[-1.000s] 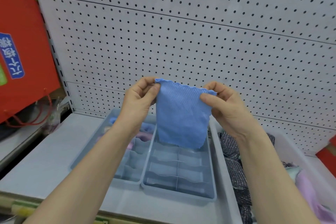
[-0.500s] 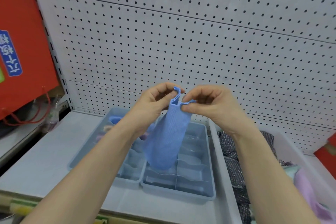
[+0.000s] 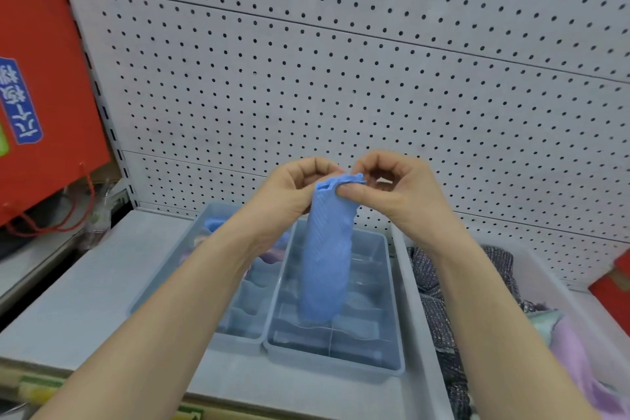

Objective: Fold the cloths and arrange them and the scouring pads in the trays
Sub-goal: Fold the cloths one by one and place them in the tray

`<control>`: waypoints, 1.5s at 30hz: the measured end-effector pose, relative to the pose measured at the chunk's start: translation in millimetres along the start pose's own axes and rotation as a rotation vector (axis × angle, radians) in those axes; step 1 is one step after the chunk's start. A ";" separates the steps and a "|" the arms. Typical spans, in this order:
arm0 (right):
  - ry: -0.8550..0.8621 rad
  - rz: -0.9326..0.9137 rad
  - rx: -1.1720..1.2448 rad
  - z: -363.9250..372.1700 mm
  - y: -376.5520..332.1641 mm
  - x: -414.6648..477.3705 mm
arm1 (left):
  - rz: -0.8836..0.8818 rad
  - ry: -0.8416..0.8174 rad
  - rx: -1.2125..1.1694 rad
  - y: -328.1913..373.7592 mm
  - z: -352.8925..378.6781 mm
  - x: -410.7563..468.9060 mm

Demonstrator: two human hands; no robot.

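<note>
Red bag [image 3: 44,95] at left: blue label [image 3: 20,102], white Chinese characters, turned sideways. Blue cloth [image 3: 327,259], ribbed weave, folded into narrow strip, hangs over right tray [image 3: 334,360], grey plastic with dividers. Left hand [image 3: 293,194] and right hand [image 3: 392,191]: fingers clamped on cloth's top edge. Dark glittery mesh pads [image 3: 433,300] in white bin [image 3: 414,334], right.

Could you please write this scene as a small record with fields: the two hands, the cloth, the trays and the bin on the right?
left hand: pinches the top edge of the blue cloth
right hand: pinches the same edge
blue cloth: folded narrow, hanging over the right tray
right tray: divided into compartments
left tray: stored cloths at its far end
white bin: dark scouring pads and a lilac cloth
</note>
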State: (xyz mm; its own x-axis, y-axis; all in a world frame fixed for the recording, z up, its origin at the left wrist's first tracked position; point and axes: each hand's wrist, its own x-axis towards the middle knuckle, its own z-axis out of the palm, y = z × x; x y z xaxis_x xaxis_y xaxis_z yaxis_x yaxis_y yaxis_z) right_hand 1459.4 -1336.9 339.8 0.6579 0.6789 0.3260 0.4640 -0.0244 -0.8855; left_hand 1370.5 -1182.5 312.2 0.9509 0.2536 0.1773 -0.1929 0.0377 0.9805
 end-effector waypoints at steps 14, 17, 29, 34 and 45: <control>-0.129 0.219 0.124 4.4 23.7 11.2 | -0.012 0.164 -0.146 -8.7 -7.5 1.0; -0.124 0.255 0.208 10.0 32.3 1.9 | -0.023 0.205 -0.227 -6.7 -15.3 5.8; 0.088 0.308 0.291 15.3 45.5 3.1 | -0.315 0.012 -0.113 -28.2 -15.7 -1.9; 0.057 0.430 0.355 13.0 52.8 3.4 | -0.295 0.123 -0.074 -33.3 -13.5 2.0; 0.057 0.071 0.229 6.4 41.6 10.2 | 0.047 0.239 0.102 -18.4 -7.7 6.6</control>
State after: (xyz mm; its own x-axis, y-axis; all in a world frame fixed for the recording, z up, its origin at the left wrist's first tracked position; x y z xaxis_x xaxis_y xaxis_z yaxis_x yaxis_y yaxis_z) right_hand 1481.6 -1326.3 304.2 0.7193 0.6390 0.2726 0.2728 0.1011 -0.9568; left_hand 1378.5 -1174.1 294.7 0.8551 0.4744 0.2093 -0.1985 -0.0736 0.9773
